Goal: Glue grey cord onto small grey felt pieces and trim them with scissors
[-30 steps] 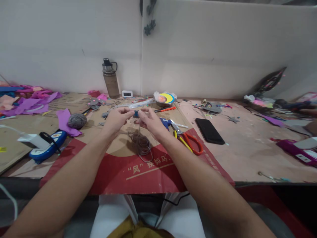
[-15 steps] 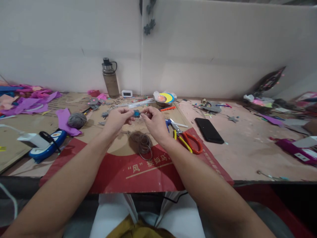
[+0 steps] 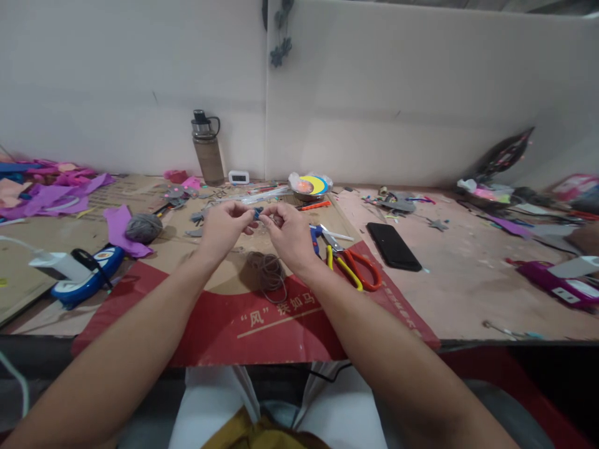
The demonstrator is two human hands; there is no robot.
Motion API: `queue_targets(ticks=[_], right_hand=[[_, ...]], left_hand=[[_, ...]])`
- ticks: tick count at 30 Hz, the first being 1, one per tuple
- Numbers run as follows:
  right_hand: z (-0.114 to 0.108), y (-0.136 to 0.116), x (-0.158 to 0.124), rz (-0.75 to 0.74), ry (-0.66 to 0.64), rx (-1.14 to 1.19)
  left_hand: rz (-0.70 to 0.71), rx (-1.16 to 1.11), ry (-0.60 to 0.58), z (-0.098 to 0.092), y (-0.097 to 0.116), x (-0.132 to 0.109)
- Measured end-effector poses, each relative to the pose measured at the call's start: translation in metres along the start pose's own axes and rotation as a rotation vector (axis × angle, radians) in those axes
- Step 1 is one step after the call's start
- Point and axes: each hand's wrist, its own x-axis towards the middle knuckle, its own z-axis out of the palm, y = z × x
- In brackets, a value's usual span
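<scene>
Between my fingertips is a small blue piece (image 3: 257, 214), mostly covered, its kind too small to make out. My left hand (image 3: 228, 226) pinches it from the left with thumb and fingers closed. From the right, my right hand (image 3: 286, 231) has its fingers pinched together against the piece. Below the hands, a loose coil of grey-brown cord (image 3: 270, 274) lies on the red and tan cardboard sheet (image 3: 210, 337). Beside my right wrist are scissors with red handles (image 3: 362, 269) and a tool with yellow handles (image 3: 346, 271).
A black phone (image 3: 394, 246) lies to the right. On the left are a ball of grey yarn (image 3: 144, 228), purple felt scraps (image 3: 124, 231) and a blue power strip (image 3: 88, 280). A water bottle (image 3: 208, 153) and a small bowl (image 3: 309, 187) stand by the wall.
My right hand has shifted slightly left, its fingertips closing up to the blue piece, so less of the piece shows. My left hand stays almost in place.
</scene>
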Motion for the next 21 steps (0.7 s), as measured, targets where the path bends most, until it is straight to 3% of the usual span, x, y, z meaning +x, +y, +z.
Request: queue_targets(ticks=[13, 21], right_hand=[[0.0097, 0.0078, 0.0011, 0.066, 0.022, 0.206], [0.0018, 0.0031, 0.0007, -0.022, 0.015, 0.01]], left_hand=[[0.03, -0.009, -0.026, 0.0021, 0.0036, -0.0038], [0.07, 0.098, -0.004, -0.0001, -0.0004, -0.002]])
